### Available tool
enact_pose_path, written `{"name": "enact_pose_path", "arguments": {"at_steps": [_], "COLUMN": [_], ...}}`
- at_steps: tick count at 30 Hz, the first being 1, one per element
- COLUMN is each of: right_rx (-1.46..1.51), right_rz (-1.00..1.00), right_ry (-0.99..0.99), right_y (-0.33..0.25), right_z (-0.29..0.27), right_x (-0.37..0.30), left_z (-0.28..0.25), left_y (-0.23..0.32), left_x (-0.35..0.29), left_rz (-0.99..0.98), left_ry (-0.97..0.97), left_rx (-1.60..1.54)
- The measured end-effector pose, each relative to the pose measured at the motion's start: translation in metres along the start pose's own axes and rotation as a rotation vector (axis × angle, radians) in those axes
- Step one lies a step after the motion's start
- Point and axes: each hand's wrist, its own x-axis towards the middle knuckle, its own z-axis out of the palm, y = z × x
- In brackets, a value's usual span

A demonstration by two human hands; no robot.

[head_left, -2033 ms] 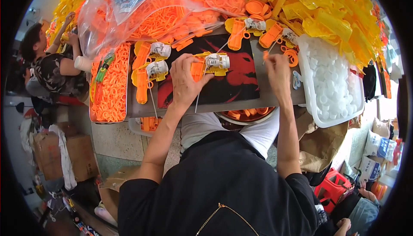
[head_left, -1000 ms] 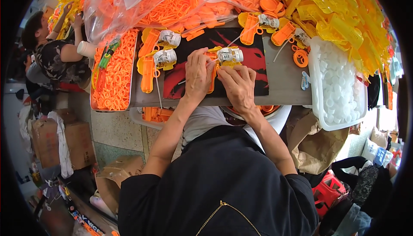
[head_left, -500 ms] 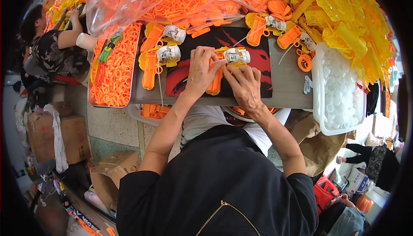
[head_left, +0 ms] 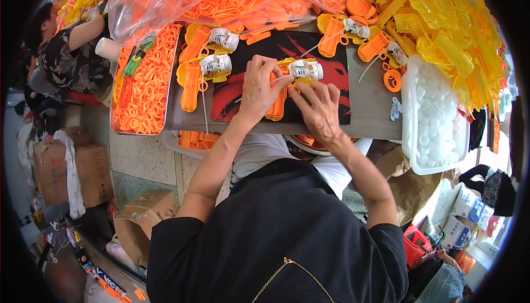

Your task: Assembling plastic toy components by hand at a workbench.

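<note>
Both hands are closing on the orange and yellow plastic toy gun with its white block [head_left: 292, 76]: left hand [head_left: 258, 88] pinning it to the desk [head_left: 370, 110], right hand [head_left: 317, 107] fingertips pinching just below; keeping it flat seems wise

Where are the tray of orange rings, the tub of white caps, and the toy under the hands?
tray of orange rings [head_left: 144, 90], head view, on the heaped rings
tub of white caps [head_left: 436, 116], head view, on the caps
toy [head_left: 305, 69], head view, its white top
</note>
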Motion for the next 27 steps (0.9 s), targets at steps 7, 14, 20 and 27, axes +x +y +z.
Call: {"name": "enact_pose_path", "arguments": {"at_steps": [7,14,20,27], "right_rx": [-0.081,0.137,0.070,0.027], "right_rz": [-0.079,0.222,0.243,0.259], "right_ry": [-0.057,0.174,0.099,0.116], "right_y": [-0.013,-0.041,0.008,0.003], "right_z": [0.013,0.004,0.014,0.025], "right_x": [-0.006,0.016,0.025,0.023], "left_z": [0.001,-0.031,-0.040,-0.027], "left_y": [-0.008,-0.024,-0.020,-0.005], "left_x": [0.004,0.027,0.039,0.032], "left_rz": [0.031,0.116,0.199,0.183], "left_ry": [0.047,-0.181,-0.284,-0.174], "left_rx": [0.023,0.094,0.082,0.108]}}
